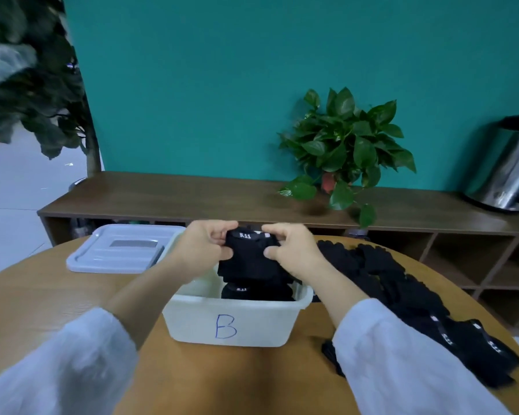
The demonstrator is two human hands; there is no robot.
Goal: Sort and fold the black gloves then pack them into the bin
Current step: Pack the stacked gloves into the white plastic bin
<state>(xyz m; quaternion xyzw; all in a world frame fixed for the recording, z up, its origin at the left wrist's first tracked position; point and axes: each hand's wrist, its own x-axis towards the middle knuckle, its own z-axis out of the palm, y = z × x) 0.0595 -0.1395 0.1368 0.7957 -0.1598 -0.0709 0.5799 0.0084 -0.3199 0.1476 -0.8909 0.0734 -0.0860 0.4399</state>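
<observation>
A white plastic bin (231, 313) marked with a blue "B" stands on the round wooden table (42, 295) in front of me. Above the bin's opening I hold a folded black glove bundle (250, 259) with a white "5.11" label. My left hand (203, 245) grips its left edge and my right hand (289, 250) grips its right edge. Another folded black glove (252, 292) lies inside the bin under it. A long pile of loose black gloves (408, 292) stretches along the table to the right of the bin.
The bin's grey lid (117, 250) lies flat on the table to the left. Behind the table runs a low wooden shelf (162, 196) carrying a potted green plant (345, 151) and a steel canister (504, 172). A large tree plant (33, 85) stands at the far left.
</observation>
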